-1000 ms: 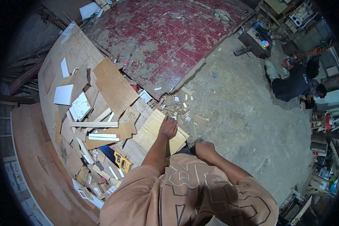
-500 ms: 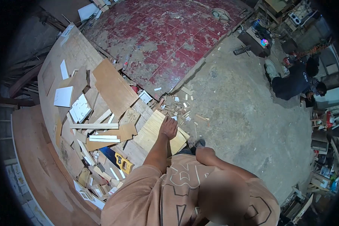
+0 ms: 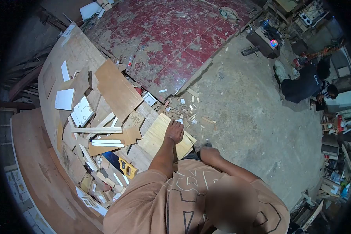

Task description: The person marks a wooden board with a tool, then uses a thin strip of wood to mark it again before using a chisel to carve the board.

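My left hand (image 3: 174,131) bears down on a pale plywood board (image 3: 156,138), its fingers bunched and bent at the board's right edge. The board lies on the near right corner of the wooden work surface. Just right of it, my right hand (image 3: 210,155) is closed, low beside my body. Whatever it grips is hidden from above. A handsaw with a yellow handle (image 3: 127,168) and dark blade rests on the work surface, left of my left forearm.
Wood strips (image 3: 97,130), white panel pieces (image 3: 64,99) and a brown sheet (image 3: 118,89) clutter the work surface. Offcuts (image 3: 183,113) litter the floor beyond the board. A person in dark clothes (image 3: 302,84) crouches at the far right, near a dark box (image 3: 262,43).
My right hand has shifted slightly, around the same spot beside the board. My left hand and the plywood board stay in place. The view has moved very little.
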`<state>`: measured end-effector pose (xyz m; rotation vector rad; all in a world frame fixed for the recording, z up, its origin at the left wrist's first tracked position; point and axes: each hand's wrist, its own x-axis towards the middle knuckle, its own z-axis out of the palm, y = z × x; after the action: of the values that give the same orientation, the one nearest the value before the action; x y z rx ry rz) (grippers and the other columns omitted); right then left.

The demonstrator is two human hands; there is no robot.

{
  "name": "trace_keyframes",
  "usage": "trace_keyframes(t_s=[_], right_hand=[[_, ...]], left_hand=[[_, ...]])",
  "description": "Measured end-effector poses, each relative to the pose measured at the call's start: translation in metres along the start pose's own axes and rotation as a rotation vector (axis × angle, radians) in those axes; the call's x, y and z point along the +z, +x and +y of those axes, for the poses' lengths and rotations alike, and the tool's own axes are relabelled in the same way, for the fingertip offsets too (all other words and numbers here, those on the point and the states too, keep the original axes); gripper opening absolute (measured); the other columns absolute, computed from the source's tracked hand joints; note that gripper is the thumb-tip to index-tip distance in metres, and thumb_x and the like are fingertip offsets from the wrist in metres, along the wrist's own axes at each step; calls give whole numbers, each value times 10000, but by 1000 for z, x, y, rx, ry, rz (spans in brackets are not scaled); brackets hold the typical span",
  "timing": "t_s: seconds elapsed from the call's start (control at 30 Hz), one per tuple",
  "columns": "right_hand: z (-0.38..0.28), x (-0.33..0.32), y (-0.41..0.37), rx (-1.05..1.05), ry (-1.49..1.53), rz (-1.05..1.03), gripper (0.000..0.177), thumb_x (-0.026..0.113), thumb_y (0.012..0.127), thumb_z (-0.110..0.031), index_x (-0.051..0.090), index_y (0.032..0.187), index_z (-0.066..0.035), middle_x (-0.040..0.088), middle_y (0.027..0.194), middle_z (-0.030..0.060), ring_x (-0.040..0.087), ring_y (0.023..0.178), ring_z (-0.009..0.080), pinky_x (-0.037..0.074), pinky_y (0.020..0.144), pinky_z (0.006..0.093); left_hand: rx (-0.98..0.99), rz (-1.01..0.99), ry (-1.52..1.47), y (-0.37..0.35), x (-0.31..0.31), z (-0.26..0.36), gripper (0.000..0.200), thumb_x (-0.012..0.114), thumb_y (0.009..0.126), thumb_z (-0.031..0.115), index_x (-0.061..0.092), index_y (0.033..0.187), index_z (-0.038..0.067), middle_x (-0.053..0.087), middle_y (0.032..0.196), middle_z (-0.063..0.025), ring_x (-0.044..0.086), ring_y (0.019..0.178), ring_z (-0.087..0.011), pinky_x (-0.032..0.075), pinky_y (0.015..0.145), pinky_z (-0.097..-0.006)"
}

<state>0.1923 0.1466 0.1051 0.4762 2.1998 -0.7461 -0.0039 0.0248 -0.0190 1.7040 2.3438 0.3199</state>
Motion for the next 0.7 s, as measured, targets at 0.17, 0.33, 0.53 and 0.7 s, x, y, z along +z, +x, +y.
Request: trace_keyframes(t_s=[0.17,0.33,0.53,0.7], right_hand=[[-8,-23,-34,67,-54,-58,286,471,852,-143,682,959,17,682,972,234,683,881,382,547,715,481],[-10,23,60,61,17,143,272,472,849,-127,654,981,25,677,987,241,677,906,383,546,729,484],[18,21,9,-26,26,89,275,482,841,-144,624,995,35,672,980,246,668,913,394,542,737,484],[8,-19,-39,11,-48,-11,270,488,839,-142,633,980,37,671,980,245,672,902,376,541,730,486]], left_hand=[[-10,-22,5,1,-2,2,226,498,869,256,567,962,61,571,974,-136,512,1042,-295,277,1069,-474],[11,7,1,-1,-3,1,229,494,870,261,569,960,65,576,979,-137,514,1042,-294,282,1066,-470],[4,-21,23,0,1,-1,237,509,856,267,565,963,63,574,987,-138,514,1047,-292,280,1067,-468],[3,5,9,-2,-1,2,247,513,848,264,563,971,56,568,986,-137,512,1049,-291,276,1067,-466]])
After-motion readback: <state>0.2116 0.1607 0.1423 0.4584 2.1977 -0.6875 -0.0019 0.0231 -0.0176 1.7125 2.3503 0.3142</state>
